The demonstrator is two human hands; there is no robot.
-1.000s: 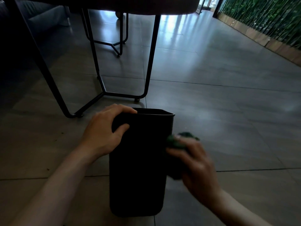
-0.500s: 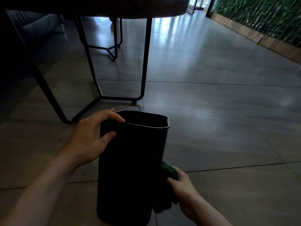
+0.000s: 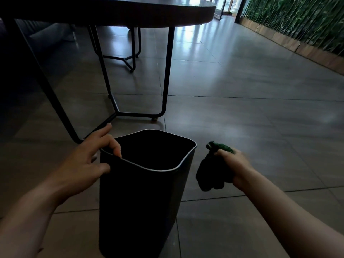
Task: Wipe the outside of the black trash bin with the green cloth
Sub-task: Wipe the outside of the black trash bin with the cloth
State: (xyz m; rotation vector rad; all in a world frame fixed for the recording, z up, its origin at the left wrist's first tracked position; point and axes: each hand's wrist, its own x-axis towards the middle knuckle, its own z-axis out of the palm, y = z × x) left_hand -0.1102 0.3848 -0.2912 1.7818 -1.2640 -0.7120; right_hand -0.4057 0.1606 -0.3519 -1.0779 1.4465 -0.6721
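The black trash bin stands upright on the tiled floor in front of me, its open top showing a dark inside. My left hand grips the bin's left rim, fingers curled over the edge and thumb on the outer wall. My right hand holds the bunched green cloth to the right of the bin. The cloth hangs down from the fist and is clear of the bin's right wall by a small gap.
A dark table with thin black metal legs stands just beyond the bin. A second metal frame sits farther back. A green plant wall with a wooden base runs along the right. Tiled floor spreads to the right.
My right hand has lifted the cloth off the bin's lower right side and pulled it away to the right. The view has tipped so the bin's open top shows more.
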